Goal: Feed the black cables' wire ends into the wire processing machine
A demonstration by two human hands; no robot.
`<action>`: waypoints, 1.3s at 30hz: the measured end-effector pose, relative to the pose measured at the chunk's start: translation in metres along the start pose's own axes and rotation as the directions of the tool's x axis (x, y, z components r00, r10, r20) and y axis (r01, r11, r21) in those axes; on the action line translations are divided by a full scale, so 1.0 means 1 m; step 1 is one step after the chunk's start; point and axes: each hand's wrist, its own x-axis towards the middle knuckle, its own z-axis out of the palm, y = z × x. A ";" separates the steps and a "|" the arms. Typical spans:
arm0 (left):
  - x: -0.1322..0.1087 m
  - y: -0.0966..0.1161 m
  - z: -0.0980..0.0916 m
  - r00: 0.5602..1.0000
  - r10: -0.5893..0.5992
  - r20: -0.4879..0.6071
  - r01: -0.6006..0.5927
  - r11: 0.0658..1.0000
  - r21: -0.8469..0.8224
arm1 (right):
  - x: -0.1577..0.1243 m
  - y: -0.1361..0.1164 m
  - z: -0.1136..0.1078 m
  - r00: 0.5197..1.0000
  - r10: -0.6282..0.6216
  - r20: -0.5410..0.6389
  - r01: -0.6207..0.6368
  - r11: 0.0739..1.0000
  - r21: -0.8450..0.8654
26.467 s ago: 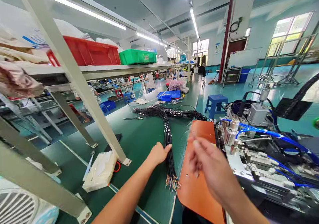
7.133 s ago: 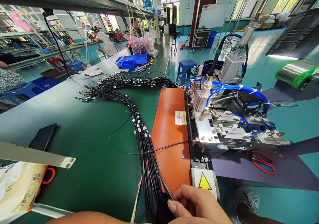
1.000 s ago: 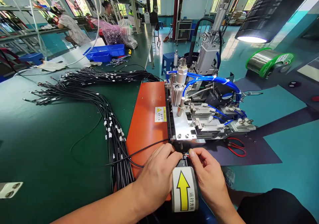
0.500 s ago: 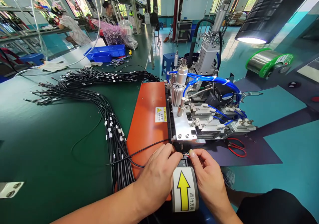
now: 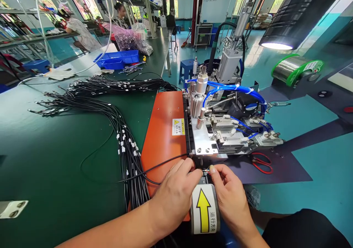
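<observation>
My left hand is closed at the front edge of the machine, with a black cable running in under it. Thin coloured wires show between the two hands, just past my left fingertips. My right hand pinches the ends of these wires between thumb and index finger. Right below them sits a small dark block on the machine's feed end. A rounded cover with a yellow arrow label stands between my wrists. My left fingers hide their exact grip on the cable.
A bundle of black cables with white tags lies left of the orange cover. Red-handled scissors rest on the right. A solder wire spool and a lamp stand beyond. Blue trays and two people are farther back.
Both hands keep nearly the same position and hold at the machine's front edge. The view has shifted very slightly.
</observation>
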 end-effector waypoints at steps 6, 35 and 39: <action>0.001 0.001 -0.001 1.000 0.012 0.023 -0.012 1.000 0.028 | 0.001 -0.002 0.001 1.000 -0.021 -0.007 0.021 1.000 0.000; 0.005 0.004 -0.009 0.993 0.090 0.081 -0.099 0.989 0.111 | -0.002 -0.001 0.000 0.995 -0.086 -0.041 0.079 0.985 -0.151; 0.004 0.003 -0.008 0.993 0.093 0.075 -0.102 0.988 0.118 | -0.001 0.001 -0.001 0.996 -0.090 -0.027 0.085 0.986 -0.145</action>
